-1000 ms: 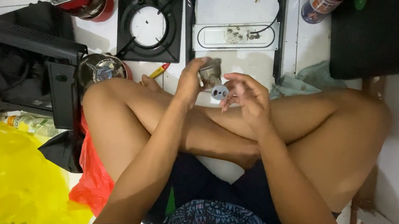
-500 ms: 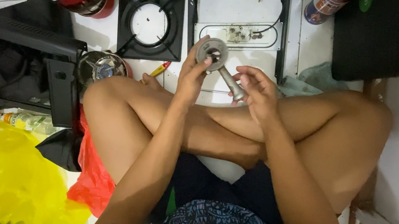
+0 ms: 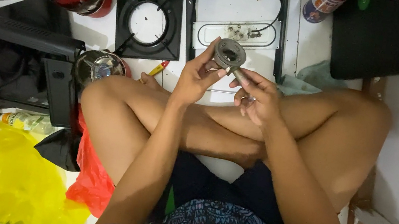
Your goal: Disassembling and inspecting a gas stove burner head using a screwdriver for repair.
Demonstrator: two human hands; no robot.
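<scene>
Left hand [image 3: 196, 76] pinches the round burner head [image 3: 230, 54] at twelve o'clock, steadying it while right hand [image 3: 257, 96] grips its stem.

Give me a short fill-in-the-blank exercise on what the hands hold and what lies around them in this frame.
1. Both hands hold a round grey burner part with a short ____ sticking out of it.
2. The left hand grips the part's ____ body, and the right hand pinches the stem.
3. The black square pan support lies on the white floor, ____ of the part in the picture.
4. The plastic bag at lower left is ____.

Missing words: stem; round; left; yellow
</scene>
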